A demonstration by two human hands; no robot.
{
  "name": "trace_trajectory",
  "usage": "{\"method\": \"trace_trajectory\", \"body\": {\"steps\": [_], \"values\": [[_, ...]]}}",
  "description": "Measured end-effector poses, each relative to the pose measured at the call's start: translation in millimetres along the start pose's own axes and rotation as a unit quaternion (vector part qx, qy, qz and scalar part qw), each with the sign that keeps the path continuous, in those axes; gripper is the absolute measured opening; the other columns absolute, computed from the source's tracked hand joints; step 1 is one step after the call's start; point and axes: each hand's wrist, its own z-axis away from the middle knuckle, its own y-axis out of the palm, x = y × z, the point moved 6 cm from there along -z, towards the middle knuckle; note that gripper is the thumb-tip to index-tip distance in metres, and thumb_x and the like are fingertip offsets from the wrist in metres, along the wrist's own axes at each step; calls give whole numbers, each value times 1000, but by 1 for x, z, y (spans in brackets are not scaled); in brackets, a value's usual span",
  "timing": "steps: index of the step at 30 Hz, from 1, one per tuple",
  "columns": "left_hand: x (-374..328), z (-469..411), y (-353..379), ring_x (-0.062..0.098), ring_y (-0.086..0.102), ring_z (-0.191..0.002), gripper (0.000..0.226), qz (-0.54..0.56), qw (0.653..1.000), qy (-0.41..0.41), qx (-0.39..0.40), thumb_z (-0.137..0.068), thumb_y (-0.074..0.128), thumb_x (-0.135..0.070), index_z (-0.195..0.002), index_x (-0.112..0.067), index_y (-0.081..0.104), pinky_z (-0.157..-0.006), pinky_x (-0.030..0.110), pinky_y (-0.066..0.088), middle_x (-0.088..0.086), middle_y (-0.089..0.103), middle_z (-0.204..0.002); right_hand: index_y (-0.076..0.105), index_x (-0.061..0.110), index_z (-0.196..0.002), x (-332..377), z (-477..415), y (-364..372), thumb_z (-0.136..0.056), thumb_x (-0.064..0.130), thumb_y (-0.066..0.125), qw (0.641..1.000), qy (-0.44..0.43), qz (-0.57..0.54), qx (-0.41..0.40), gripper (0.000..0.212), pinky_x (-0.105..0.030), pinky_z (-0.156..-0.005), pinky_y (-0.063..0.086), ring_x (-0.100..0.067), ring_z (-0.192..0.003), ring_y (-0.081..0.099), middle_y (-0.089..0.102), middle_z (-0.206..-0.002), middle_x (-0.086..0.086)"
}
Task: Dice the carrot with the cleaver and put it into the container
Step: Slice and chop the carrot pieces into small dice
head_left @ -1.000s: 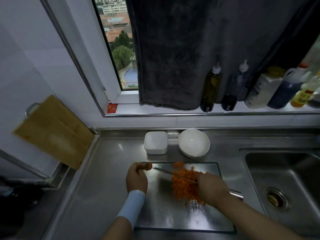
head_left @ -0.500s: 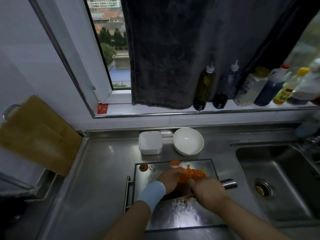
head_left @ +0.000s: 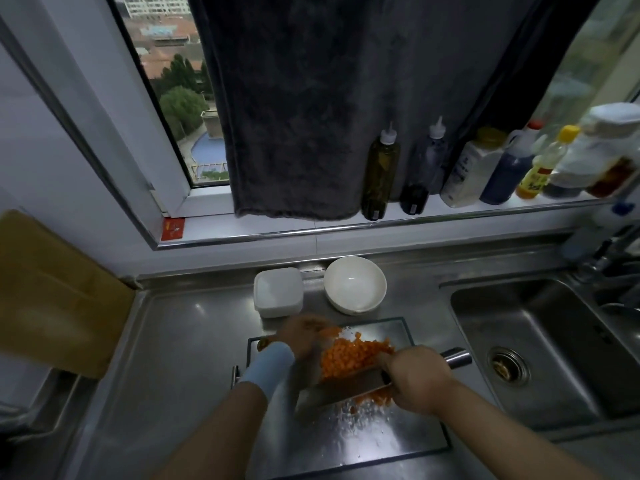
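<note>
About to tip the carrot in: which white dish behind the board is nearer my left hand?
The square white container, just beyond your left hand; the round white bowl sits further right.

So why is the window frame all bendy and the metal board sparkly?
Head view: the wide-angle lens bends the white window frame near the edges; bright specks on the steel cutting board are glare; the dim light leaves the orange diced carrot soft.
</note>
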Motion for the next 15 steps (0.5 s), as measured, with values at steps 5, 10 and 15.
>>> {"method": "trace_trajectory", "body": {"steps": [5, 10, 15], "values": [[3, -22, -2, 17, 56, -111, 24, -96, 995, -27, -12, -96, 53, -18, -117, -19, 64, -102, 29, 42, -2, 62, -117, 57, 25, -108, -19, -14, -1, -85, 34, 52, 1000, -27, -10, 10, 25, -28, -69, 45, -27, -83, 66, 67, -91, -3], [3, -53, 27, 19, 60, -108, 27, -186, 982, -15, 32, -91, 55, -34, -117, -35, 62, -97, 34, 48, -4, 64, -120, 58, 25, -98, -26, -39, 2, -80, 35, 53, 997, -73, -19, 12, 21, -31, -73, 51, -26, -80, 66, 67, -85, -3], [6, -63, 29, 23, 59, -105, 23, -194, 979, -40, 45, -92, 56, -30, -114, -27, 64, -90, 29, 46, 1, 63, -115, 59, 23, -98, -31, -57, 2, -79, 31, 56, 994, -102, -19, 22, 21, -30, -71, 49, -24, -78, 64, 65, -85, -1]]}}
